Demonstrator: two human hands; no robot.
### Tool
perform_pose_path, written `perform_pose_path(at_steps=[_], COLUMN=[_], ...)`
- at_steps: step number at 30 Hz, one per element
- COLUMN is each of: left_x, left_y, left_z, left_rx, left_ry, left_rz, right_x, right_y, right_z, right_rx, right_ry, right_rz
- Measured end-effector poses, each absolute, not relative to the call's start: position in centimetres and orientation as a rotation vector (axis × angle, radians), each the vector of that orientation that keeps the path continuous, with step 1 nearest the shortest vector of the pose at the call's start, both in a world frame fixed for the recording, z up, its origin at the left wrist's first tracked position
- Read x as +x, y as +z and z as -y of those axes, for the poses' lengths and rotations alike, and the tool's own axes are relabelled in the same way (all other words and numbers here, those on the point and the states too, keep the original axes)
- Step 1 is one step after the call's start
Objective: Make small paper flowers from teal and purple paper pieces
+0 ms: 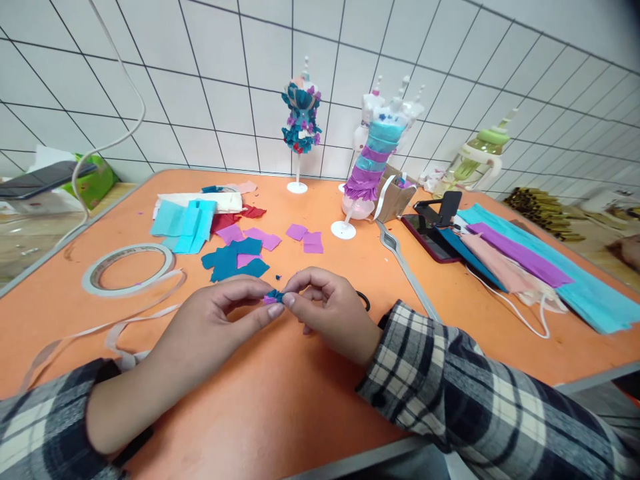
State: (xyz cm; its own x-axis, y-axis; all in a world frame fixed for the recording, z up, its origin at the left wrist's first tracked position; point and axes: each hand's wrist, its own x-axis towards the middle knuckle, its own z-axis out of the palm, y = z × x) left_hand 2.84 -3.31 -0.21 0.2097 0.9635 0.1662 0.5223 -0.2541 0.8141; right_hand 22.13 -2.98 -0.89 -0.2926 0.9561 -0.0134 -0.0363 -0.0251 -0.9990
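Our left hand [215, 313] and right hand [330, 303], fingertips nearly closed, pinch the paper [272, 299] between them. It seems light, soft, tearable, best held by its ends.

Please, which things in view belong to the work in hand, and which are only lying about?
Probably belonging: paper bit, held by left hand and right hand; teal pieces; purple pieces.

Probably lying about: bottle; red-edged phone; green packet.

green-lidded bottle [474, 160], phone [428, 241], tiled wall [210, 100]
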Motion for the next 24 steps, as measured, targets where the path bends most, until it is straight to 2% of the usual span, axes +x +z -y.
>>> perform_pose_path(at_steps=[5,12,24], left_x=[2.91,3.09,3.02], left_y=[-0.04,0.24,0.04], left_z=[3.35,3.41,3.35], left_rx=[2.012,2.110,2.138], left_ry=[0.875,0.776,0.745], left_rz=[-1.367,-1.337,-1.354], right_x=[22.56,22.71,22.79], right_y=[-0.90,-1.23,-1.45], right_z=[3.16,3.10,2.87], right_rx=[-1.013,-1.021,-1.096], right_ry=[1.330,0.961,1.043], right_rz=[1.500,1.772,1.799])
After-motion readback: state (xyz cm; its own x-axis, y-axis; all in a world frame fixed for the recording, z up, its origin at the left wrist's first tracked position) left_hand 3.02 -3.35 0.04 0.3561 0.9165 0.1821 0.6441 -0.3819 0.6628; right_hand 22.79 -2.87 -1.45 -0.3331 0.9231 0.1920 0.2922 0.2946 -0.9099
